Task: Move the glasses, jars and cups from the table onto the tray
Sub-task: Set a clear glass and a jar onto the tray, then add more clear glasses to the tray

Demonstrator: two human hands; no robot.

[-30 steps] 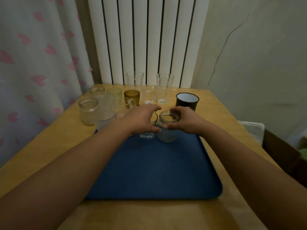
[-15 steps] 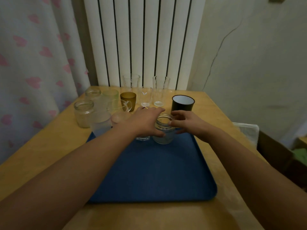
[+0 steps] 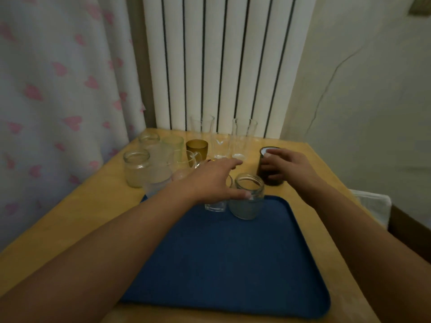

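A blue tray (image 3: 221, 264) lies on the wooden table (image 3: 77, 217). At its far edge stand a clear jar (image 3: 248, 202) and a small clear glass (image 3: 215, 206), the glass half hidden under my left hand (image 3: 214, 180). That hand hovers flat with fingers stretched forward, its thumb by the jar's rim, holding nothing. My right hand (image 3: 288, 165) wraps around a black cup (image 3: 270, 178) with a white inside, standing on the table just beyond the tray's far right corner.
Beyond the tray stand more jars (image 3: 136, 169), a frosted glass (image 3: 158, 173), a green glass (image 3: 173, 143), an amber cup (image 3: 197, 148), a glass mug (image 3: 186, 159) and tall clear glasses (image 3: 245, 136). Behind are a radiator (image 3: 221, 61) and a curtain (image 3: 58, 89); a white cloth (image 3: 370, 206) lies right.
My right hand let go of the jar on the tray and moved back right onto the black cup. My left hand opened off the small glass and stretched forward.
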